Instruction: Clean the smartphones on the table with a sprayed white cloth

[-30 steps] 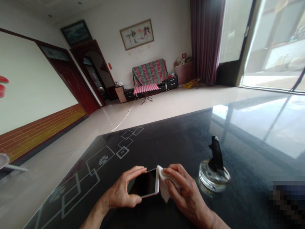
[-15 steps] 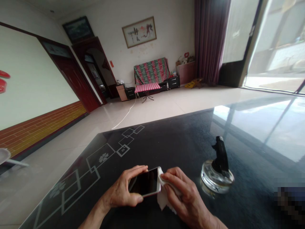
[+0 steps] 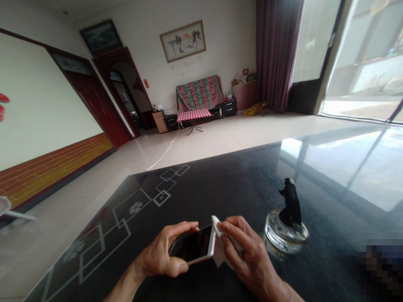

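Observation:
A smartphone [image 3: 195,244] with a dark screen and a pale edge is gripped by its long sides in my left hand [image 3: 166,251], thumb along the near side and fingers along the far side. My right hand [image 3: 247,251] pinches a white tissue [image 3: 222,250] against the phone's right end. The tissue's loose part hangs below my right fingers. Right of my right hand, a clear round spray bottle [image 3: 287,233] with a black trigger head stands upright on the glossy black table [image 3: 217,188].
White squares and flowers decorate the table's left side. Beyond its far edge lies a pale tiled floor [image 3: 201,147] with a small red-checked folding table [image 3: 193,115]. A cloth-covered object [image 3: 200,93] stands on a low cabinet by the wall. A blurred patch [image 3: 380,268] covers the lower right.
My right hand has shifted slightly up and right with the tissue along the phone's end. The phone tilts a little differently, showing more of its pale end edge.

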Action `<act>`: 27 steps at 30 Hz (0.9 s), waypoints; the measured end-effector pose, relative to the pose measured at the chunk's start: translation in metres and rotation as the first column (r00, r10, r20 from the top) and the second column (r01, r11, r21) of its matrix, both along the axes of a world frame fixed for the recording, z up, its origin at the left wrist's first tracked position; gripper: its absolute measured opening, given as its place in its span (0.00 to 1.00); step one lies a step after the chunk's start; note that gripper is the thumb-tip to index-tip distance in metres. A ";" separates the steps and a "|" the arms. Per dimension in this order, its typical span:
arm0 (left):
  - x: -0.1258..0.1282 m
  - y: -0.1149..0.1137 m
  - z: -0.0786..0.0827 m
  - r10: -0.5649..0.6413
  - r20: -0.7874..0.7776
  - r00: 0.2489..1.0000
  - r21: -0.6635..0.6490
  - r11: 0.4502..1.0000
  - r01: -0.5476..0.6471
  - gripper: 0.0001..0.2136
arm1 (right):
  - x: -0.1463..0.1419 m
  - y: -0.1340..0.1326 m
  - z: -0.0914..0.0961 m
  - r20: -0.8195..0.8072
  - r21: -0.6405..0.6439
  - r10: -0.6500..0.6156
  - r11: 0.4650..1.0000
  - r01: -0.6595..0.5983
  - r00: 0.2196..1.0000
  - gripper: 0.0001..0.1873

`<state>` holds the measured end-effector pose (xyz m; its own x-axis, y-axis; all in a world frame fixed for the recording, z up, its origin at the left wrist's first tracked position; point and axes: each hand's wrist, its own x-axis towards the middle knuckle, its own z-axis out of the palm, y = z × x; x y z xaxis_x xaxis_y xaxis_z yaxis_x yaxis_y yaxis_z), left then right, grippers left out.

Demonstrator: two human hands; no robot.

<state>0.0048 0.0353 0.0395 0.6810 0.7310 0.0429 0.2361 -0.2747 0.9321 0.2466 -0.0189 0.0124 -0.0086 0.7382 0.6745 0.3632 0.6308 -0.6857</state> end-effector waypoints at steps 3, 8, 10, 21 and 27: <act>-0.001 0.001 0.000 -0.001 0.024 1.000 -0.030 1.000 0.002 0.37 | -0.001 -0.001 0.001 0.013 0.002 0.017 1.000 -0.017 1.000 0.12; -0.005 0.004 -0.001 0.034 0.006 0.999 -0.030 0.999 -0.034 0.37 | -0.007 -0.011 0.005 0.013 0.016 0.105 0.994 -0.106 0.994 0.15; -0.007 0.005 -0.001 0.052 0.017 0.999 -0.041 0.998 -0.051 0.36 | -0.010 -0.015 0.008 0.009 0.024 0.149 0.989 -0.149 0.989 0.16; -0.005 0.002 -0.007 -0.001 0.097 0.995 -0.106 0.994 0.011 0.36 | -0.007 -0.008 0.002 -0.030 0.038 0.054 0.998 -0.052 0.998 0.14; -0.006 0.006 -0.008 -0.012 0.171 0.985 -0.166 0.985 0.041 0.35 | 0.000 -0.003 0.001 -0.024 -0.017 -0.060 0.998 0.060 0.998 0.12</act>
